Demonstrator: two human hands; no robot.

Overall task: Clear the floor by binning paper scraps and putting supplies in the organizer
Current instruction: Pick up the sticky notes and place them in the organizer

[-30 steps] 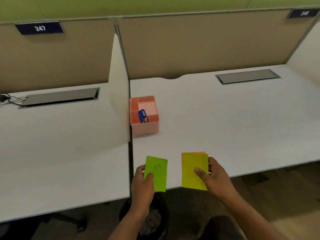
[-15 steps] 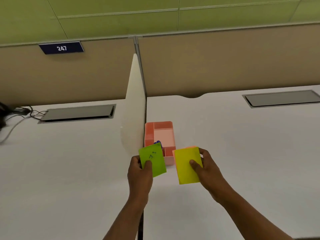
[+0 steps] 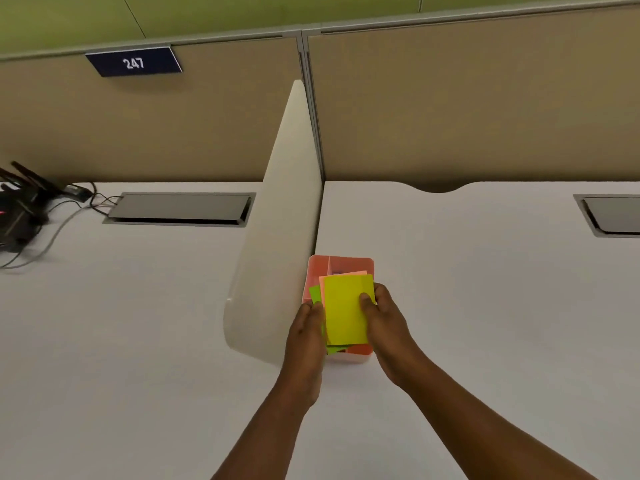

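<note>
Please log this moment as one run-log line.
step: stowing notes | left hand: holds green note | right hand: holds yellow pad | place: over organizer | released: no

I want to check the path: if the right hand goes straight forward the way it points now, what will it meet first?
Probably the pink organizer. The right hand holds the yellow paper just above it, so its far rim lies ahead. Beyond that is bare desk. Height is unclear; it may pass over.

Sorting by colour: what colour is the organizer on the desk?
Pink organizer, seen in the head view.
</note>
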